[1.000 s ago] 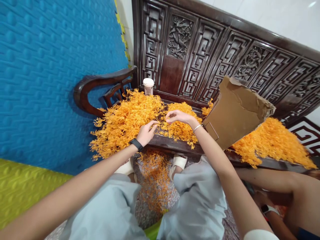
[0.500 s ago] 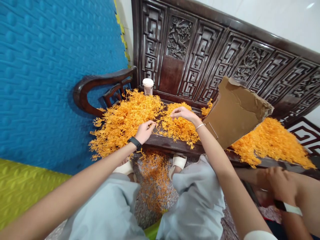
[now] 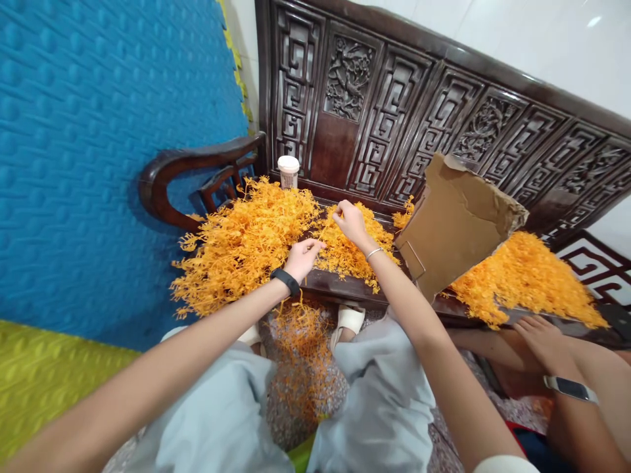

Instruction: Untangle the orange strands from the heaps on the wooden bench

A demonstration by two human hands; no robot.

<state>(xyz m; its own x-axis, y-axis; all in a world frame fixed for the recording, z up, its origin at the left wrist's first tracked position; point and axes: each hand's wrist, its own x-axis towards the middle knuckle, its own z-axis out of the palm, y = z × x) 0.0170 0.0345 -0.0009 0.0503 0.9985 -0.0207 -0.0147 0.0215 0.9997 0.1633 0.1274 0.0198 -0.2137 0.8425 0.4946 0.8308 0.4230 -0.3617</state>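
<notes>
My left hand (image 3: 304, 258), a dark band on its wrist, is closed in a pinch at a thin orange plastic sprig, beside the large heap of orange sprigs (image 3: 236, 243). Above the smaller orange pile (image 3: 350, 259), my right hand (image 3: 351, 221) has its fingers curled together; what they hold is hidden. Both piles lie on the dark wooden bench (image 3: 340, 284), and the two hands are close together.
A white-lidded cup (image 3: 288, 172) stands by the carved backrest (image 3: 339, 148). To the right, a cardboard piece (image 3: 456, 223) leans by another orange heap (image 3: 532, 276). Another person's hand (image 3: 545, 345) rests on their leg. Orange bits litter the floor (image 3: 305, 368).
My left hand has moved right, toward the smaller pile. My right hand has risen slightly and its fingers have curled in. The other person's hand has shifted toward the bench.
</notes>
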